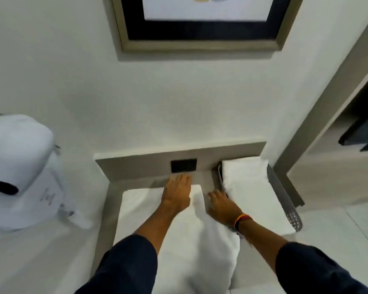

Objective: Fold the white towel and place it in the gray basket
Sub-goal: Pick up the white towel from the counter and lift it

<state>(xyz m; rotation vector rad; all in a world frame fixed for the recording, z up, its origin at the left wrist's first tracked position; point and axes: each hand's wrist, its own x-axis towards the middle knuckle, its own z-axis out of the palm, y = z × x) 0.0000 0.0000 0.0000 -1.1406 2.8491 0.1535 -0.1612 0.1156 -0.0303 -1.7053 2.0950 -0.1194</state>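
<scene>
The left hand point(177, 193) is lying flat, fingers spread, on the white terry towel point(179, 234) — gripping nothing. The right hand point(222, 205) is resting open at its right edge. The towel is lying on a beige ledge point(106, 209), just beside the gray perforated basket point(285, 200) — which is holding folded white cloth point(251, 187).

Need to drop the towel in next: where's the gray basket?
The gray basket sits right of the right hand, against the back panel, already holding white folded towels.

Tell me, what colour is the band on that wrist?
The band on the right wrist is striped orange, yellow and black, seen in the head view.
</scene>
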